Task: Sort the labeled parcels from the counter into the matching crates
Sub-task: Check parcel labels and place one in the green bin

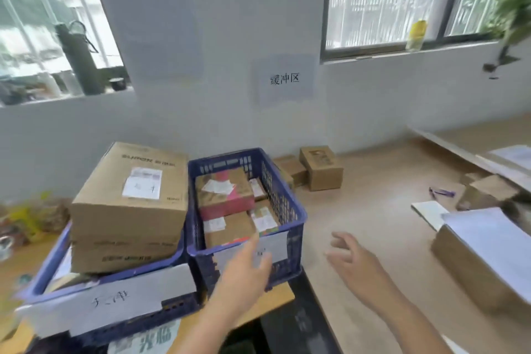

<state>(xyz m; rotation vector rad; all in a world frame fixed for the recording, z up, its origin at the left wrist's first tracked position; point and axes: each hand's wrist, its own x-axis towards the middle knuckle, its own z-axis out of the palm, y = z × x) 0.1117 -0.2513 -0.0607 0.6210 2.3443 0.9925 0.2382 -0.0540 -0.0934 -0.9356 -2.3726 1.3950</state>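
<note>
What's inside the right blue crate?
The right blue crate holds several small labeled parcels, one with a pink side, packed closely. Anything beneath that top layer is covered.

Wall: you face a plain white wall (230, 37) with a paper sign (284, 79).
Windows: you have a window (402, 0) on either side, letting in daylight.
Sill: your right sill (402, 53) holds a yellow bottle (416, 36).

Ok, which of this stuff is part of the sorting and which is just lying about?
Job:
- left crate, big box in it
- right crate, small parcels inside
- boxes on counter
- both hands empty: left, right

Lying about:
- purple pen
- yellow bottle
- wall sign
</note>
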